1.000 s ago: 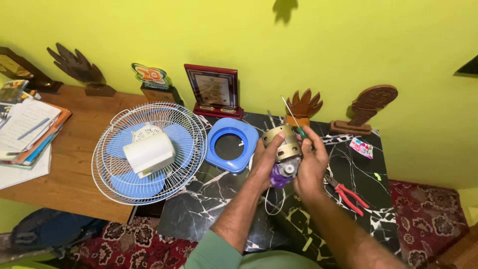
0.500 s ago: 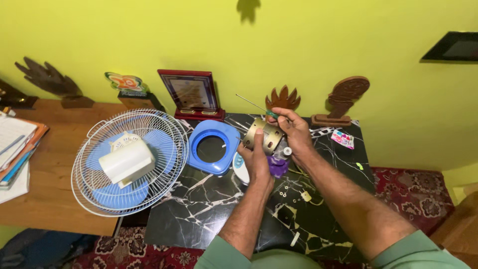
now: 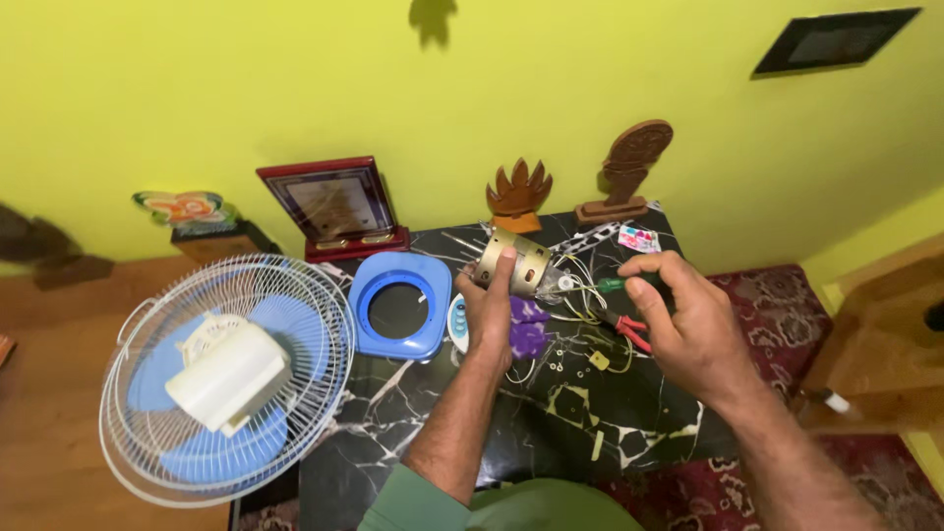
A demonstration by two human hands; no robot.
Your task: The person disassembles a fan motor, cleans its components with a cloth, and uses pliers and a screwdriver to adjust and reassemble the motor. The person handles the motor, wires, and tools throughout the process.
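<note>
The left hand [image 3: 489,313] grips a metal motor [image 3: 513,264]; the right hand [image 3: 688,329] pinches a green-handled screwdriver [image 3: 612,285] beside an empty blue housing [image 3: 397,305].

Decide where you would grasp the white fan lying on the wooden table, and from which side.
Grip the white fan's boxy motor housing from above: it juts up out of the wire guard, broad and solid, whereas the thin guard wires would flex. Both hands are busy elsewhere.
</note>
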